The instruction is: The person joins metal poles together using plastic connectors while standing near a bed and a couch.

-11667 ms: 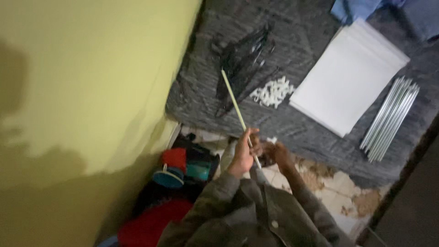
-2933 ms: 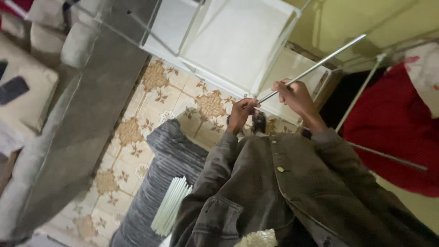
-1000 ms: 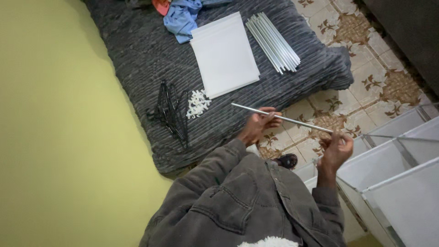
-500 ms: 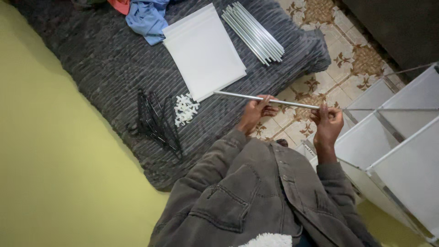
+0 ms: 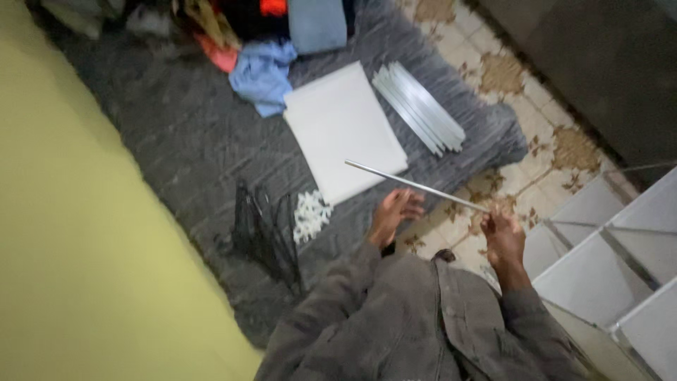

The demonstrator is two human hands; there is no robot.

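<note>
One thin metal rod [image 5: 416, 186] slants from upper left down to the right hand [image 5: 503, 237], which pinches its lower end; the left hand [image 5: 395, 214] (fingers loosely spread) sits just under the rod's middle, not gripping it.

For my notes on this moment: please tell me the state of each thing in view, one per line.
metal rod: held at one end, lifted.
right hand: closed on the rod.
left hand: open, off the rod.
white panel: flat on the mat.
rod bundle: lying together.
white connectors: in a heap.
</note>
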